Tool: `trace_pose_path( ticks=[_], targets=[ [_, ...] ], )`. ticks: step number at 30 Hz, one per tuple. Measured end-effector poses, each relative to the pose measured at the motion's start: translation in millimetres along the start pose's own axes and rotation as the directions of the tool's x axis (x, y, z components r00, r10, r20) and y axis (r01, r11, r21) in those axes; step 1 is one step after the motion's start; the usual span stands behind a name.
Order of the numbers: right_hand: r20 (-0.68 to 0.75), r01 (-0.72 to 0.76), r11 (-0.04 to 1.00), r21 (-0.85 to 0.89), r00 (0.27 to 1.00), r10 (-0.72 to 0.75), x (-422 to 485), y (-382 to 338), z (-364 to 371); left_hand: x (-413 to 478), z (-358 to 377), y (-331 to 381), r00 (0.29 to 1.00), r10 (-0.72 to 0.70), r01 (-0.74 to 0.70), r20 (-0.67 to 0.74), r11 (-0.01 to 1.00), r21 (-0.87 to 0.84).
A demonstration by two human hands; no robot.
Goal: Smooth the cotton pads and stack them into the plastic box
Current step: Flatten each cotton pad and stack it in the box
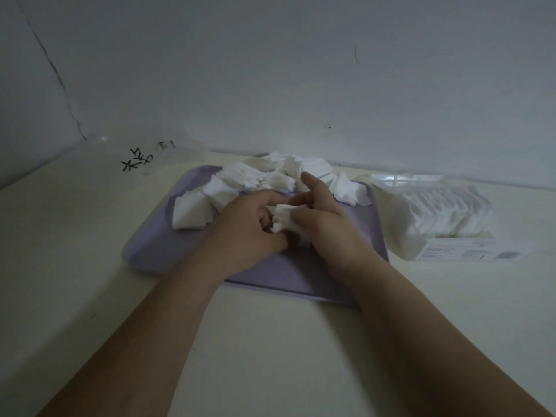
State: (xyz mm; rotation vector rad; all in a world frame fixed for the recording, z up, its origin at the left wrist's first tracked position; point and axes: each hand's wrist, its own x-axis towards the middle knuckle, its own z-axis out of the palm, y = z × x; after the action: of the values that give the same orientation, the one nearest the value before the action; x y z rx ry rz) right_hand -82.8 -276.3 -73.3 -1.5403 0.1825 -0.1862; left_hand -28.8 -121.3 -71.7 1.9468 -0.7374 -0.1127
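A lilac tray (156, 251) lies on the pale table, with a loose heap of white cotton pads (258, 176) across its far side. Over the tray's middle, my left hand (249, 233) and my right hand (325, 224) meet and both pinch a small bundle of cotton pads (285, 219) between the fingertips. My right index finger sticks out toward the heap. To the right of the tray stands the clear plastic box (445, 218), holding a row of white pads stood on edge.
A clear plastic bag (144, 158) with black printed characters lies at the back left by the wall. The wall runs close behind the tray. Bare table surface (270, 341) stretches in front of the tray between my forearms.
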Motion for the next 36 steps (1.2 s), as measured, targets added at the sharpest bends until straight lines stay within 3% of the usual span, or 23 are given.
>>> trace_pose_path(
  ticks=[4,6,8,10,12,15,20,25,28,33,36],
  targets=[
    [-0.017,-0.043,0.991,0.123,0.999,0.046,-2.0,-3.7,-1.5,-1.3,0.7,0.2,0.999,-0.033,0.033,0.01,0.998,0.053],
    [-0.038,-0.011,0.983,0.183,0.999,0.019,-6.0,-10.4,-4.9,-1.0,-0.8,2.1,0.996,-0.087,0.087,-0.025,0.996,0.004],
    [-0.039,-0.053,0.931,0.361,0.997,0.071,-7.7,-13.2,-10.7,-0.2,-5.7,4.3,0.987,-0.159,0.156,-0.031,0.984,-0.089],
    [0.007,-0.081,0.898,0.433,0.996,0.086,-7.6,-11.2,-14.8,-0.9,-9.2,6.1,0.973,-0.231,0.227,-0.006,0.96,-0.163],
    [0.051,-0.081,0.938,0.336,0.996,0.068,-7.4,-7.0,-12.3,-1.6,-9.4,5.6,0.966,-0.26,0.257,0.013,0.944,-0.206],
    [0.023,0.02,0.999,0.034,1.0,-0.021,-8.8,2.9,-9.2,-2.2,-7.5,6.5,0.966,-0.256,0.253,0.015,0.94,-0.228],
    [-0.066,0.165,0.937,-0.307,0.979,-0.194,-10.7,3.9,-19.0,-1.0,-11.7,10.1,0.949,-0.316,0.308,0.005,0.921,-0.239],
    [-0.037,0.224,0.865,-0.449,0.963,-0.269,-15.2,-2.0,-17.1,-0.3,-13.4,7.7,0.953,-0.297,0.304,0.063,0.94,-0.157],
    [0.047,0.232,0.809,-0.54,0.968,-0.246,-17.6,-1.3,-17.0,-3.8,-9.5,5.2,0.972,-0.188,0.199,0.139,0.978,-0.069],
    [0.158,0.325,0.634,-0.701,0.939,-0.306,-17.5,3.4,-19.2,-4.9,2.4,3.6,0.996,0.01,-0.026,0.088,0.982,0.186],
    [0.172,0.328,0.598,-0.731,0.937,-0.304,-17.5,4.1,-18.6,-4.8,1.0,8.1,0.997,-0.055,0.045,0.056,0.987,0.153]
  ],
)
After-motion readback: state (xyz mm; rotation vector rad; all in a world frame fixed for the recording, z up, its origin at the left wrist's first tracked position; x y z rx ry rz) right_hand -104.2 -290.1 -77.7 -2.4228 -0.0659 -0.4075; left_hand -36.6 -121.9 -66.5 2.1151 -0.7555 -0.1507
